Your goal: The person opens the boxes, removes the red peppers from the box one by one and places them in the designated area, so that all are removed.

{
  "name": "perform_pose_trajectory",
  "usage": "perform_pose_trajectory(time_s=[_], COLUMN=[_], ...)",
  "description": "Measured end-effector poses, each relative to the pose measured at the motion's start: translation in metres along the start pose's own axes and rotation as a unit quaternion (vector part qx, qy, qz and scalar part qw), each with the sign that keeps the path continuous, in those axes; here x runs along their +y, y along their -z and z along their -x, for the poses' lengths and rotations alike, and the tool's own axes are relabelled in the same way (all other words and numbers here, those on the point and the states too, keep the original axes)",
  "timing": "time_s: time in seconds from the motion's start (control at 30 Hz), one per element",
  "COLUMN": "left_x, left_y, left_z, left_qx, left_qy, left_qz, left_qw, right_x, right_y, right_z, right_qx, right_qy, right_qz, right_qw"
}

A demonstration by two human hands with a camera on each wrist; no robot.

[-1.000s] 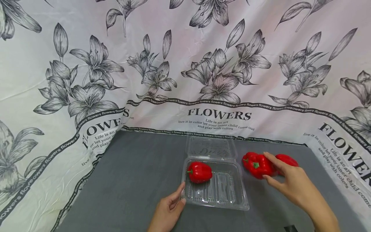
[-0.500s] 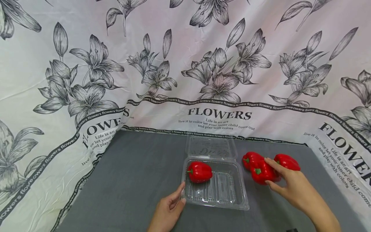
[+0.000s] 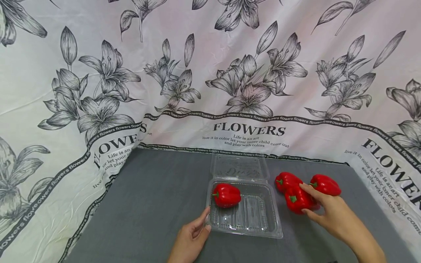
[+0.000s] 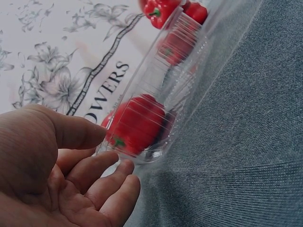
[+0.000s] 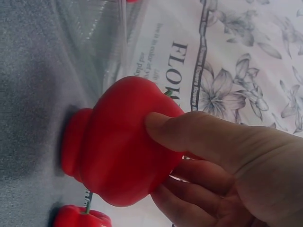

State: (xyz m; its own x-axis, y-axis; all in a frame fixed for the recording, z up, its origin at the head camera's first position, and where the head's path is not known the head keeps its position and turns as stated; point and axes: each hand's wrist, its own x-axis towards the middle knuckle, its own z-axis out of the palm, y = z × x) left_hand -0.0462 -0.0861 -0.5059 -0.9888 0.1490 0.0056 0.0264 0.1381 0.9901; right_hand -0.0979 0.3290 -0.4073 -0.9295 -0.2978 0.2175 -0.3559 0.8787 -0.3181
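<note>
My right hand [image 3: 332, 213] grips a red bell pepper [image 3: 297, 201] with a green stem, thumb on one side and fingers on the other, as the right wrist view also shows. Right behind it is a second red pepper [image 3: 285, 181], and a third pepper [image 3: 326, 185] lies to the right, beyond my fingers. With thumb and index finger, my left hand [image 3: 190, 239] pinches the left front rim of a clear plastic container [image 3: 253, 219]. Inside, at its left side, one more red pepper [image 3: 227, 195] lies on its side, seen through the wall in the left wrist view.
The container's clear lid [image 3: 239, 167] is folded back flat behind it. A grey cloth surface [image 3: 148, 204] lies under everything. White flower-printed fabric [image 3: 250, 91] hangs along the back and both sides. A small dark object shows at the bottom edge.
The right hand's pepper has come slightly toward the front, apart from the pepper on the right, which now shows more fully. My left hand and the container have stayed put.
</note>
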Motion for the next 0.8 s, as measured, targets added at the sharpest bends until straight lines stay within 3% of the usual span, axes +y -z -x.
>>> perform_pose_trajectory(time_s=[0.8], left_x=[0.0], left_y=[-0.001], left_z=[0.001], left_qx=[0.008], left_qy=[-0.017], left_qz=[-0.011], left_qw=[0.9998], right_x=[0.005], right_y=[-0.014], right_z=[0.0], right_qx=[-0.068], right_qy=[-0.029], right_qz=[-0.004], right_qw=[0.997])
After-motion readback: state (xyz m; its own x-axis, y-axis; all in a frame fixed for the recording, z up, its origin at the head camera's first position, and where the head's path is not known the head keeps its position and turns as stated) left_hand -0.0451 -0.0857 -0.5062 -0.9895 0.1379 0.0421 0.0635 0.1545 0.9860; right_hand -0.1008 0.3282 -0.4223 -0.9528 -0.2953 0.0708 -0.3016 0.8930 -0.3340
